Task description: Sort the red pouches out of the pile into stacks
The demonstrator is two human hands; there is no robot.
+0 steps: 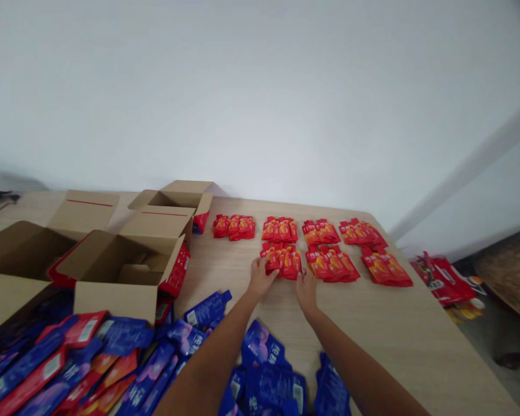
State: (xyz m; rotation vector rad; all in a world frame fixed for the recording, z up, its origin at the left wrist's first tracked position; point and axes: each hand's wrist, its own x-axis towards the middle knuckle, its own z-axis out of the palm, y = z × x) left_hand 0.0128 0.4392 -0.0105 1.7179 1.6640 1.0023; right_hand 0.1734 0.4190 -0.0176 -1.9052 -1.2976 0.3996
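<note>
A group of overlapping red pouches (289, 261) with orange fruit pictures lies flat on the table between my two hands. My left hand (261, 279) is closed on the group's lower left corner, its thumb along the near edge. At the lower right corner my right hand (307, 288) has its fingers bent against the outermost pouch, gripping that edge. Just behind lies another red group (279, 230), and a wider fanned group (331, 264) is to the right of my right hand. The undersides of my fingers are hidden.
More red groups lie at the back left (234, 227), back (320, 232) and right (386, 267). Open cardboard boxes (117, 303) stand left. Blue pouches (262, 346) and a mixed blue-red heap (69, 364) lie in front. The table's right edge drops toward a red bag (446, 283).
</note>
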